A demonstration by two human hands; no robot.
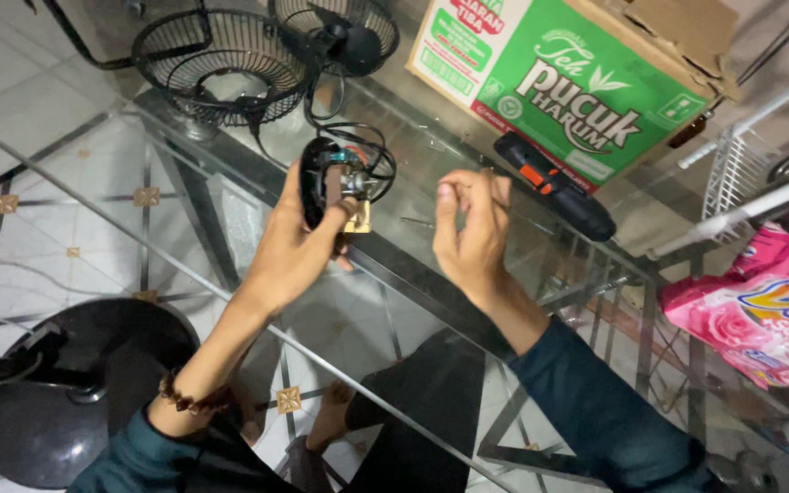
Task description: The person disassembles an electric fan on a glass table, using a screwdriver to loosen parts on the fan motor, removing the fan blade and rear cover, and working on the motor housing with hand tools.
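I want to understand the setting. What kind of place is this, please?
Probably a home used as an informal repair spot. A glass table stands over a tiled floor, a pink detergent bag lies nearby, and the left hand holds a fan motor housing.

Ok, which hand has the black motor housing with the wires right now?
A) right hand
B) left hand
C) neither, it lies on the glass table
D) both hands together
B: the left hand grips the motor housing above the glass table, while the right hand is held beside it, apart, fingers pinched together.
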